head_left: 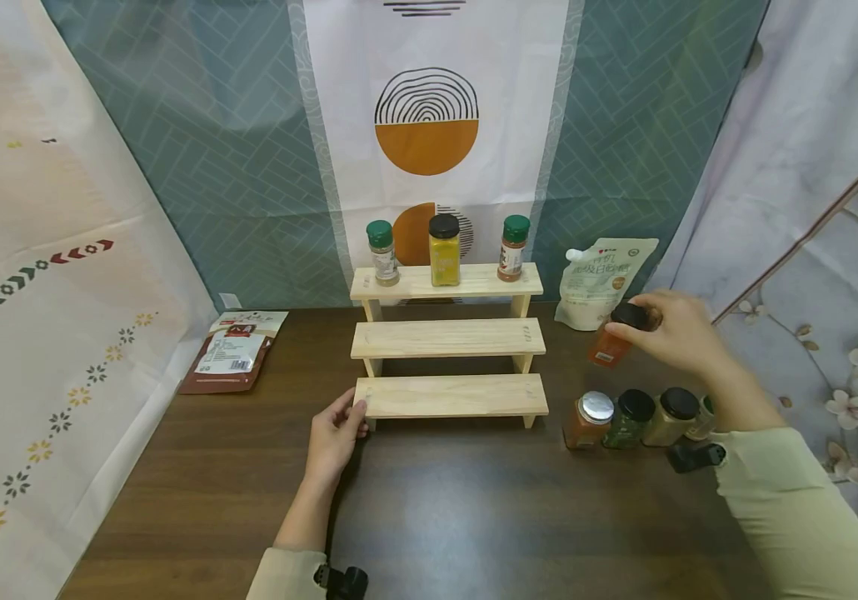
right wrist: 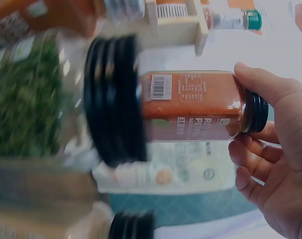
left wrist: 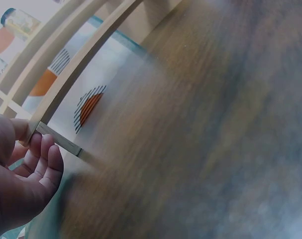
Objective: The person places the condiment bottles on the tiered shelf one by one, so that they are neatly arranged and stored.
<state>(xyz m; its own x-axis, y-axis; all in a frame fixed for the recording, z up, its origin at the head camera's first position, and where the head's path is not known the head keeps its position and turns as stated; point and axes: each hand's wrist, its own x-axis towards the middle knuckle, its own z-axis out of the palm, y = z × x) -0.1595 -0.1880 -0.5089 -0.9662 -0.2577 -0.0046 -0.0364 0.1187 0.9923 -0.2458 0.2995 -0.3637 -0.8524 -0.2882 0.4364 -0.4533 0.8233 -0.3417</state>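
The dark brown table (head_left: pixel 444 508) has a green patterned cloth (head_left: pixel 249 125) behind it and carries a three-step wooden rack (head_left: pixel 447 338). The left hand (head_left: pixel 336 437) pinches the left end of the lowest step (head_left: pixel 451 395) between thumb and fingers. The right hand (head_left: pixel 680 333) pinches the red jar (right wrist: pixel 190 107) around its black lid (right wrist: pixel 258 112); this jar is tilted, beside the white pouch (head_left: pixel 603 275). Because the grip is only at the lid end, the jar could perhaps slip or turn. A low path could knock the silver-lidded jar (head_left: pixel 586 429). A pull on the rack could topple the yellow jar (head_left: pixel 445 260) on top.
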